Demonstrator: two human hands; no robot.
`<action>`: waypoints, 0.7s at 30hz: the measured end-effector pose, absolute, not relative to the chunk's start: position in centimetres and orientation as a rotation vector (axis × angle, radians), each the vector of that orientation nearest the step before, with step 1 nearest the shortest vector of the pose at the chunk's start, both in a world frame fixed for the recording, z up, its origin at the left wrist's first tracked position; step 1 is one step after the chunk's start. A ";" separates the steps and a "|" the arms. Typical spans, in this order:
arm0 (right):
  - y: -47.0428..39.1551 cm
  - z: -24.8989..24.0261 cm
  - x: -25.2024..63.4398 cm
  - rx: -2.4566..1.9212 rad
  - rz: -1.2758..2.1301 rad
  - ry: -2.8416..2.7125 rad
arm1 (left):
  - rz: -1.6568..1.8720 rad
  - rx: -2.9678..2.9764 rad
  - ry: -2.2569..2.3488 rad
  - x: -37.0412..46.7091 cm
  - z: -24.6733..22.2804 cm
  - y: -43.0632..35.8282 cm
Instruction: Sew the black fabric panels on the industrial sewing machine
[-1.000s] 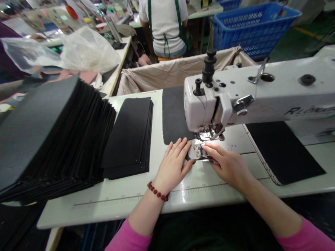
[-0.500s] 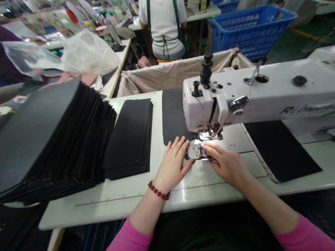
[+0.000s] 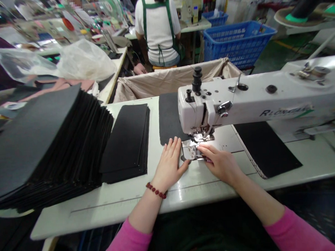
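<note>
A white sewing machine (image 3: 222, 99) stands on the pale table, its lit needle area above a shiny metal guide (image 3: 189, 150). Under the machine head lies a black sheet panel (image 3: 169, 117), partly hidden by the head. My left hand (image 3: 169, 161) rests flat, fingers stretched out together, its fingertips at the panel's near edge and its thumb by the guide. My right hand (image 3: 219, 162) is bent at the right side of the guide, index fingertip against the metal and the other fingers curled in. Whatever those fingers pinch is hidden.
To the left stand a tall stack of black panels (image 3: 44, 148) and a lower stack (image 3: 125, 141). More black panels (image 3: 266, 146) lie right of the needle plate. Behind the table are a cloth-lined bin (image 3: 167, 84), a blue basket (image 3: 233, 42) and a seated person (image 3: 158, 31).
The camera view has tilted and turned a little, so the machine appears farther left and more of its right end shows. Both hands keep nearly the same place at the guide.
</note>
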State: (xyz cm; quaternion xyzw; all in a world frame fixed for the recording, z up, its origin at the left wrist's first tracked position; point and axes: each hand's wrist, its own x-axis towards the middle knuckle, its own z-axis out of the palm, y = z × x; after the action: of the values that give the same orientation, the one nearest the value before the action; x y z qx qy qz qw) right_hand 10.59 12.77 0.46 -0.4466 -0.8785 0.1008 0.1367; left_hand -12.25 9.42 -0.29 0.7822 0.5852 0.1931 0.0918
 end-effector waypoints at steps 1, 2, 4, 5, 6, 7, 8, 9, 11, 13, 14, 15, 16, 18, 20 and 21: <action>12.7 0.5 10.6 -1.292 0.293 -2.541 | 0.581 2.325 1.750 -12.2 -0.2 9.5; 12.7 0.5 10.6 -1.292 0.292 -2.540 | 0.588 2.327 1.764 -12.2 0.0 9.5; 12.6 0.6 10.5 -1.292 0.287 -2.543 | 0.600 2.311 1.810 -12.1 0.7 9.4; 12.6 0.6 10.5 -1.290 0.281 -2.545 | 0.606 2.287 1.844 -12.1 1.2 9.2; 12.5 0.7 10.6 -1.288 0.275 -2.546 | 0.609 2.255 1.885 -12.0 1.6 8.9; 12.4 0.7 10.6 -1.284 0.270 -2.542 | 0.603 2.227 1.922 -11.9 2.0 8.4; 12.3 0.7 10.7 -1.281 0.266 -2.535 | 0.588 2.217 1.939 -11.7 2.3 7.6; 12.3 0.7 10.8 -1.280 0.262 -2.522 | 0.561 2.232 1.930 -11.5 2.5 6.7; 12.2 0.8 11.0 -1.276 0.260 -2.495 | 0.463 2.315 1.848 -10.7 2.6 4.3; 12.1 0.9 11.1 -1.267 0.257 -2.488 | 0.328 2.377 1.772 -9.8 2.6 1.3; 12.1 1.0 11.2 -1.258 0.255 -2.498 | 0.251 2.386 1.760 -9.4 2.7 -0.3; 12.1 1.1 11.1 -1.246 0.252 -2.519 | 0.167 2.382 1.761 -9.1 2.8 -1.9; 12.1 1.3 11.1 -1.229 0.251 -2.552 | 0.083 2.370 1.771 -8.9 3.1 -3.4; 11.6 1.7 10.9 -1.181 0.262 -2.639 | -0.074 2.359 1.748 -9.2 3.8 -6.1; 10.7 2.0 10.8 -1.119 0.305 -2.733 | -0.179 2.374 1.628 -10.3 4.7 -8.0; 10.0 2.1 11.0 -1.098 0.335 -2.768 | -0.209 2.387 1.541 -11.1 5.1 -8.6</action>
State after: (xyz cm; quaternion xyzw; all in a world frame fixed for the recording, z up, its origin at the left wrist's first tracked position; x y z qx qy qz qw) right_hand 10.99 9.98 2.11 -0.3654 -0.9213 0.1114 0.0723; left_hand -11.08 -8.62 5.12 0.8290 0.5351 -0.0725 0.1459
